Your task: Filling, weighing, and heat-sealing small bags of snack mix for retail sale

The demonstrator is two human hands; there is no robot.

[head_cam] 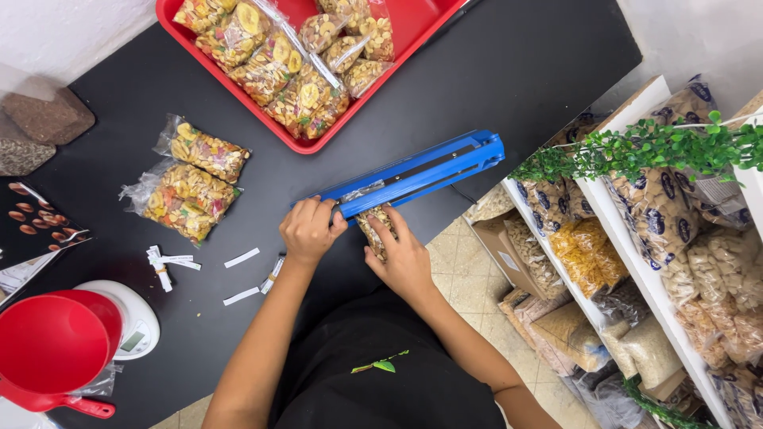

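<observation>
Bare black table (pixel 509 71) lies open between red tray (pixel 413 36) and blue sealer (pixel 421 171).

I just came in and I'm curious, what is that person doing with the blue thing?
A person presses their left hand on the long blue bar sealer on the black table. Their right hand holds a clear bag of mixed snacks under it. Two filled bags lie nearby; more fill the red tray.

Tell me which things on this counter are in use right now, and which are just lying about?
In use:
left hand pressing the blue sealer
right hand holding the snack bag

Lying about:
two filled bags
red tray of bags
paper slips
scale
red scoop
</observation>
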